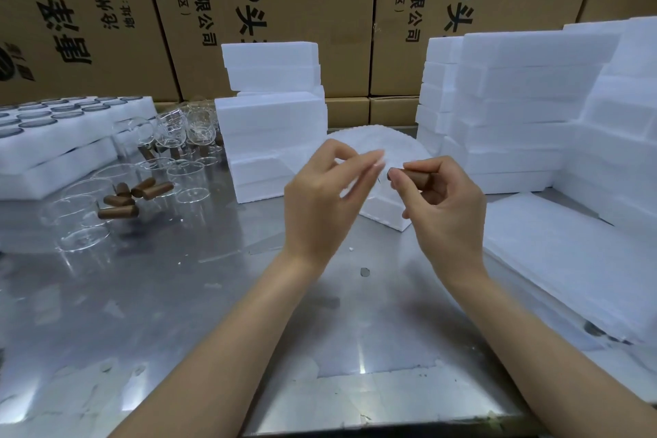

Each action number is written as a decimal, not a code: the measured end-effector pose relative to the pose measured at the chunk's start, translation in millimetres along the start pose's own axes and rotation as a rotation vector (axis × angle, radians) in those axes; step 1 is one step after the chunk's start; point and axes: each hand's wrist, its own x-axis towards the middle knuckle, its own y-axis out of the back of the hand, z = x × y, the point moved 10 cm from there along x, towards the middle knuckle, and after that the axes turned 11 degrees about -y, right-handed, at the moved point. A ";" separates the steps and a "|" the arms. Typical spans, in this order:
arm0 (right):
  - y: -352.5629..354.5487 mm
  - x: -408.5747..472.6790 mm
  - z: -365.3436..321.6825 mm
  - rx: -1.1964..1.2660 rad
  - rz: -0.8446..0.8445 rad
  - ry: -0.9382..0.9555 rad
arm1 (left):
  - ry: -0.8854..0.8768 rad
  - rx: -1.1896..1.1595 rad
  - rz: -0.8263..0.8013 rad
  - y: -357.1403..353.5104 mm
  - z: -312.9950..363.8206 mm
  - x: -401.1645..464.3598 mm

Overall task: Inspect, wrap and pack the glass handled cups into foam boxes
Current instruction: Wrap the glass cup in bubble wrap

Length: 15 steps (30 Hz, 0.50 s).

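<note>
two raised hands: right hand (441,203) pinching a brown handle (414,177), left hand (320,195) half-curled, fingers loose

Glossy brushed-metal table (185,295); matt white foam boxes (526,117); clear glass cups (81,217) with seemingly wooden brown handles (119,212).

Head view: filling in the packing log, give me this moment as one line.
stage: inspect | right hand: grips brown handle | left hand: fingers open near handle tip | cup body: unclear | over steel table
</note>
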 end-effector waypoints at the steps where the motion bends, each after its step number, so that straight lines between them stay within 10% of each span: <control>1: 0.1 -1.9 -3.5 -0.004 0.011 0.031 | -0.046 -0.007 -0.013 -3.4 9.4 0.1; 8: -0.5 -2.0 -7.1 0.033 0.031 0.047 | -0.094 0.027 -0.045 -8.0 20.2 2.5; 15: 5.0 8.6 46.6 0.333 0.008 -0.504 | 0.126 0.030 -0.035 -0.6 -18.6 -0.9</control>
